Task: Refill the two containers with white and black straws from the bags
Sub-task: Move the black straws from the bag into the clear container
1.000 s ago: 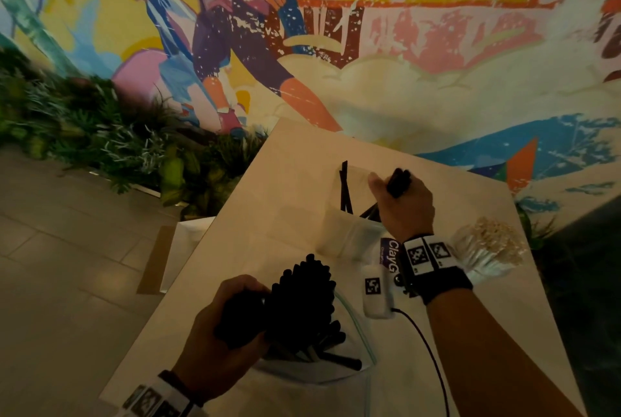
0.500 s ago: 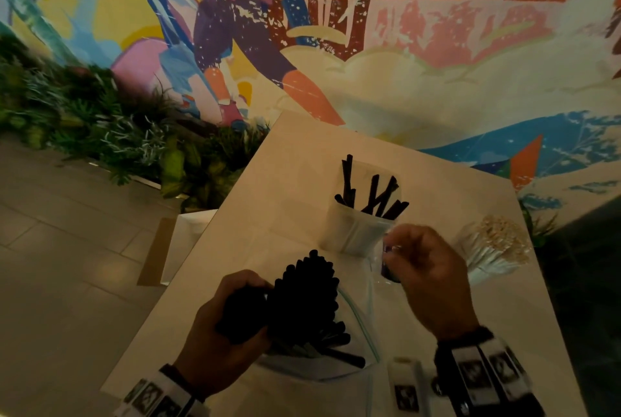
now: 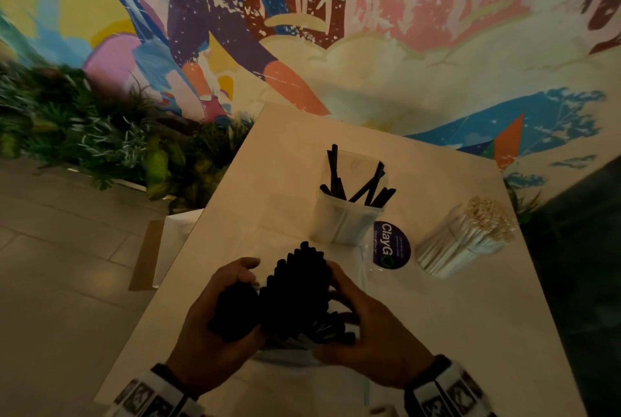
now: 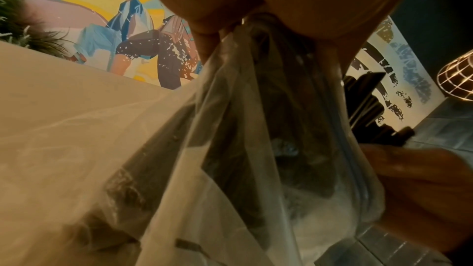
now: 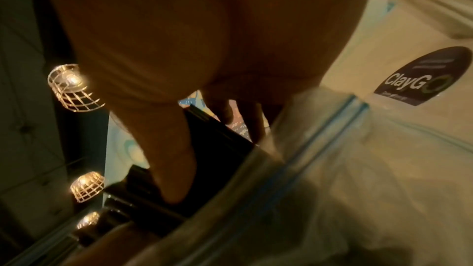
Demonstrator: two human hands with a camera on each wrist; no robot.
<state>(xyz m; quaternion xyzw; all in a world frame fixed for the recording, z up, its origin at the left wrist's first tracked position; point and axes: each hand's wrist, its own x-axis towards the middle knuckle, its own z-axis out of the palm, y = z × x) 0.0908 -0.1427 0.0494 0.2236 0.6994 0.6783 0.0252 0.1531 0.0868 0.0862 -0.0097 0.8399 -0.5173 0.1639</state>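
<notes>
I see both hands at the near edge of the table [image 3: 437, 332], working one bundle of black straws [image 3: 295, 292]. Left hand [image 3: 215, 326] has its fingers curled round the plastic bag [image 4: 256, 149] where it wraps the bundle's left side; the grip is closed on bag and straws together. Right hand [image 3: 366, 342] wraps the bundle from the right, thumb and fingers curled onto the straws, as the right wrist view confirms with the thumb pressed against the dark stems [image 5: 217, 149]. How many straws it has separated I cannot tell.

Bundle stands tilted, tips pointing away from me, its lower end inside the bag.

Beyond the bundle stands the container [image 3: 346, 218], upright, holding a few loose black straws leaning in different directions. Just right of the bundle's tips, a round dark sticker [image 3: 391, 250] on the table, just beside the container's base. Further right of the container, the white straws [image 3: 470, 238] lie tilted in their clear wrap, well apart from both hands.
</notes>
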